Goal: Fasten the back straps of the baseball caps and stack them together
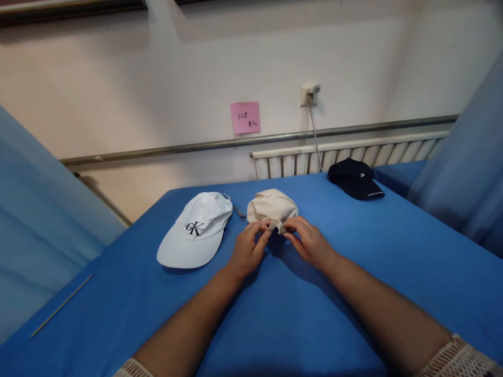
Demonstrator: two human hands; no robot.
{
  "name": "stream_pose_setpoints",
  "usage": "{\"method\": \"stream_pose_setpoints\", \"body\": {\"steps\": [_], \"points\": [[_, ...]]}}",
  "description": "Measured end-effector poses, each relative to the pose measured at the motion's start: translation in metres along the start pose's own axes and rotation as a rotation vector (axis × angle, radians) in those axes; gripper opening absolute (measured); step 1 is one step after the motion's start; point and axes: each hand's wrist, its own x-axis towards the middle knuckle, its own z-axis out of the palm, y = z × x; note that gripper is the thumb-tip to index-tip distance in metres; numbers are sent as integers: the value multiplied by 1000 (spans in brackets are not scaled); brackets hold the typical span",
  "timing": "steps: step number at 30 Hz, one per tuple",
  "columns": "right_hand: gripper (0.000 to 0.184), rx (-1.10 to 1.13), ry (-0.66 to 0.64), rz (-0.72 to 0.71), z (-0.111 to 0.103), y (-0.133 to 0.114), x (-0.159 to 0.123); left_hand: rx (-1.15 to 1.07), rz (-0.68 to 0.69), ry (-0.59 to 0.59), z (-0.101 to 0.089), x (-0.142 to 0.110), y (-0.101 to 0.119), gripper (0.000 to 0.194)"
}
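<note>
1. Head view: I'd judge the strap (pixel 272 225) could slip if either pinch loosens.
2. Left hand (pixel 248 247) and right hand (pixel 311 243) have fingers (pixel 295 224) nearly closed, gripping that strap; the beige cap (pixel 273 203) sits just beyond them.
3. White cap (pixel 202 222) lies left of the fingers.

Beige cap (pixel 272 204), white cap (pixel 200 238) with black letters (pixel 195 228), dark cap (pixel 352 177), blue cloth (pixel 271 324), pink note (pixel 245 117)

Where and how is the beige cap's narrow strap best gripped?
Probably from the near side, pinched between thumb and fingers either side of its middle, as left hand and right hand do: the narrow strap lies along the near edge of the beige cap, rounded crown behind.
</note>
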Motion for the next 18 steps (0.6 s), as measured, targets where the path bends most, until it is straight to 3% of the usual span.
{"method": "stream_pose_setpoints", "body": {"steps": [8,18], "points": [[21,69,-52,65,5,3,-7,-485,-326,47,-2,0,-13,24],[24,53,-152,42,4,-1,-9,-462,-394,-76,-3,-7,-8,24]]}}
